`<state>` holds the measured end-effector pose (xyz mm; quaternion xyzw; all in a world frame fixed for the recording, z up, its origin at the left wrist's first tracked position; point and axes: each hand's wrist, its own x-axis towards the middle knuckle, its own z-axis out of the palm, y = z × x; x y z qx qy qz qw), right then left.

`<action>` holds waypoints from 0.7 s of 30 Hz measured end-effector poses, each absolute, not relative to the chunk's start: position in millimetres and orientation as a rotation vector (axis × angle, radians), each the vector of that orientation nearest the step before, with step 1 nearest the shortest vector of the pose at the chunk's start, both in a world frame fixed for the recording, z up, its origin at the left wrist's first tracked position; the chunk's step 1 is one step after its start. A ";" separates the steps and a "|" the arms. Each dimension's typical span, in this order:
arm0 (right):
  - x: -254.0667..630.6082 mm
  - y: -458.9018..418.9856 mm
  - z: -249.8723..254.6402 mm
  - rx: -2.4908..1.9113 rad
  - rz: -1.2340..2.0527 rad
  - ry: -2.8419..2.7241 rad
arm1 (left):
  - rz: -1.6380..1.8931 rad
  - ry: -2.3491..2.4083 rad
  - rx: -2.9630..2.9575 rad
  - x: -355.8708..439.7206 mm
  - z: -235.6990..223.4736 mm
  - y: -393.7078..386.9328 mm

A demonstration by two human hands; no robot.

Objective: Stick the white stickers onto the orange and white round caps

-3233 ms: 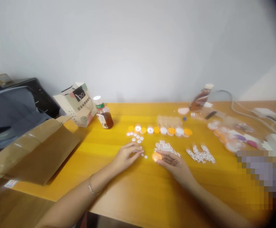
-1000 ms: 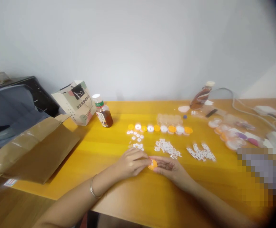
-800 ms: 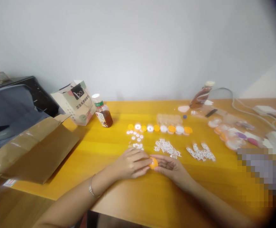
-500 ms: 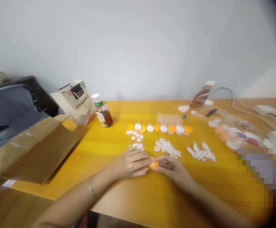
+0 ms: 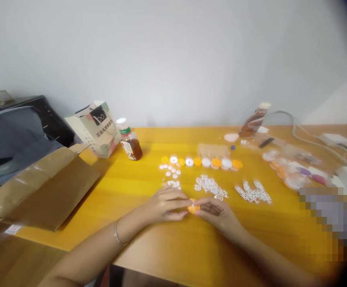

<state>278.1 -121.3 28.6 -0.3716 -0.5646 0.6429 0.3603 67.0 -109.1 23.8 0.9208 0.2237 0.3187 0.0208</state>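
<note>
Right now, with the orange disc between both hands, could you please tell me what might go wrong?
The orange disc could slip, since the right grip seems to pinch only its rim, with the left grip close against it. The left grip might also scatter the small white pieces lying just beyond it.

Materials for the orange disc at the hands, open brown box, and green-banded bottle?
Orange disc: probably plastic, given the even, bright colour; blur hides its finish.
Brown box: looks like cardboard, mostly matte, with plain brown walls; shiny flap streaks suggest clear tape.
Bottle: clear and smooth, dark liquid showing through; likely plastic, but glass can't be ruled out.
</note>
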 end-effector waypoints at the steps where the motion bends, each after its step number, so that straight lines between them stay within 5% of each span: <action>1: 278.0 -121.5 28.9 -0.964 1.654 -1.458 | 0.990 0.695 2.833 67.2 23.3 -109.1; 21: 282.2 -113.0 25.4 -0.954 1.746 -1.465 | 0.997 0.880 2.317 64.2 34.1 -105.3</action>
